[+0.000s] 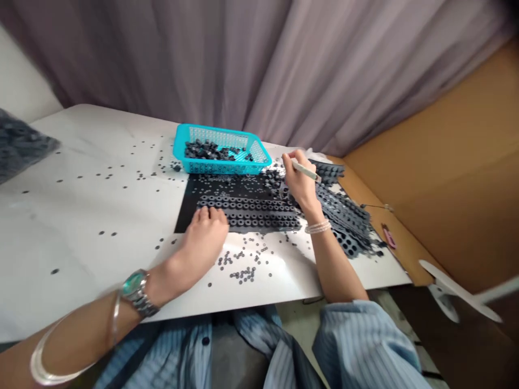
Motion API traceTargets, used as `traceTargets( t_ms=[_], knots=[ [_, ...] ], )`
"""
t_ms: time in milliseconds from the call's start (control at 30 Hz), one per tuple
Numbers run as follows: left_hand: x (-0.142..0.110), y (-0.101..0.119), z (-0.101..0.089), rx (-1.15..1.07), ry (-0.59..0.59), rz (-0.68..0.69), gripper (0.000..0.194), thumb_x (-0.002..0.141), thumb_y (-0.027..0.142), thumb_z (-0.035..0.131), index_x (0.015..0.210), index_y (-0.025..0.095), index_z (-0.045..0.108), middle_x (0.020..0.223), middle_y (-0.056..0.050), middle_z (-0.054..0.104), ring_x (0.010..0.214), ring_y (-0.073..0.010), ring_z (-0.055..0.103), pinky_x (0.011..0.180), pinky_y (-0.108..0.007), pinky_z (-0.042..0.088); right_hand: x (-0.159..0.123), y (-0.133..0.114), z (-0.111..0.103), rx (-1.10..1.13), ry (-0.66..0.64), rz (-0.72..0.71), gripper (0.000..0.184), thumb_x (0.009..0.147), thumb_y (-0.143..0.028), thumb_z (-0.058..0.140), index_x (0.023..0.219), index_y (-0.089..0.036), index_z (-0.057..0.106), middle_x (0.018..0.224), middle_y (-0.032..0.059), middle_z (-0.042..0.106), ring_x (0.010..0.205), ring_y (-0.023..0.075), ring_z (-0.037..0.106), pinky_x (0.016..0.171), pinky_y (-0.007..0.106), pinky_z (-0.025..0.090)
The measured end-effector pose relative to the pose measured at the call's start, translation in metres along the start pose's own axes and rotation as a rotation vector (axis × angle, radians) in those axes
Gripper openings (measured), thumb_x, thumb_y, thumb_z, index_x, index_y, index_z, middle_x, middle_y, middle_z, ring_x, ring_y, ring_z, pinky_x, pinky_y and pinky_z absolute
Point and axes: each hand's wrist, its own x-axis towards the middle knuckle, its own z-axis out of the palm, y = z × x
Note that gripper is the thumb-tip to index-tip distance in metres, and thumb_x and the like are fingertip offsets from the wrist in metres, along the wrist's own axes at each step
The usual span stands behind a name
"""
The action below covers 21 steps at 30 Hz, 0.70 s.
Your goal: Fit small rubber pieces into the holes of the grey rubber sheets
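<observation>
Grey, bumpy ring strips [259, 212] lie before you on one black mat [187, 208], which sits on one white worktop [101, 202]. You can see about four rows of rings on them. You have two hands at work, and they are apart. Your left hand [206, 232] has its bent fingers on the left end of the strips; you cannot tell if it pinches them. Your right hand [300, 190] is closed around one pale stick tool [307, 171], near the right end of the strips. One blue basket [225, 166] stands just behind, with a heap of dark bits [206, 150] in it, too many to count. Lots of tiny rings [245, 274] are spread in front of the mat and over to the left. More dark sheets [344, 210] are piled to your right. Past them lies one pink tool [388, 236]. One bag [24, 143] of dark things is at the far left. You wear one watch [137, 286]
</observation>
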Motion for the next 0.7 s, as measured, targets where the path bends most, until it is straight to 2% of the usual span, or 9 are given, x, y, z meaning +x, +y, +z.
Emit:
traceTargets(
  t_ms=[67,133,333,433,500,600,700],
  knots=[
    [0.002,-0.008,0.006,-0.067,0.034,0.018,0.028,0.091,0.016,0.044,0.098,0.006,0.069,0.092,-0.020,0.069,0.094,-0.0296,0.063,0.090,-0.042,0.045,0.001,0.006,-0.015,-0.021,0.134,0.012,0.033,0.098,-0.048,0.040,0.086,-0.022,0.057,0.064,0.0000,0.056,0.063,0.0156,0.055,0.071,0.033,0.044],
    [0.005,-0.016,0.008,-0.083,0.020,0.033,0.028,0.090,0.016,0.043,0.091,0.008,0.069,0.088,-0.019,0.068,0.093,-0.0294,0.063,0.090,-0.041,0.045,0.000,0.016,-0.023,-0.016,0.202,0.032,0.033,0.097,-0.047,0.041,0.081,-0.022,0.054,0.062,-0.0015,0.053,0.061,0.0134,0.051,0.066,0.030,0.040],
    [0.011,-0.047,-0.012,0.067,-0.136,-0.025,0.027,0.086,0.016,0.039,0.088,0.010,0.066,0.088,-0.018,0.067,0.092,-0.0327,0.062,0.084,-0.042,0.046,-0.003,0.049,-0.023,0.046,0.164,0.173,0.031,0.093,-0.044,0.047,0.073,-0.022,0.050,0.062,-0.0027,0.053,0.060,0.0126,0.049,0.060,0.026,0.034],
    [0.016,-0.072,-0.025,0.014,-0.239,-0.028,0.023,0.085,0.020,0.040,0.086,0.014,0.062,0.092,-0.014,0.066,0.086,-0.0289,0.062,0.080,-0.040,0.046,-0.002,0.059,-0.024,0.066,0.186,0.257,0.029,0.092,-0.047,0.047,0.078,-0.022,0.054,0.059,-0.0029,0.054,0.058,0.0139,0.052,0.061,0.026,0.037],
    [0.021,-0.088,-0.029,-0.043,-0.276,-0.073,0.027,0.087,0.023,0.036,0.097,0.015,0.060,0.095,-0.013,0.065,0.083,-0.0264,0.062,0.075,-0.037,0.046,0.000,0.067,-0.030,0.108,0.234,0.313,0.031,0.093,-0.049,0.043,0.086,-0.022,0.056,0.056,-0.0032,0.055,0.054,0.0141,0.053,0.060,0.026,0.039],
    [0.028,-0.105,-0.023,-0.062,-0.279,-0.229,0.034,0.092,0.034,0.031,0.102,0.015,0.058,0.096,-0.014,0.064,0.081,-0.0277,0.062,0.068,-0.036,0.046,0.001,0.084,-0.045,0.193,0.339,0.389,0.038,0.097,-0.051,0.032,0.102,-0.021,0.056,0.054,-0.0038,0.057,0.045,0.0130,0.054,0.056,0.025,0.041],
    [0.031,-0.114,-0.001,-0.138,-0.265,-0.249,0.040,0.091,0.043,0.034,0.106,0.014,0.058,0.100,-0.015,0.066,0.090,-0.0320,0.061,0.070,-0.037,0.047,0.000,0.109,-0.066,0.228,0.457,0.454,0.046,0.097,-0.049,0.024,0.112,-0.018,0.053,0.059,-0.0010,0.063,0.043,0.0123,0.056,0.053,0.023,0.043]
  ],
)
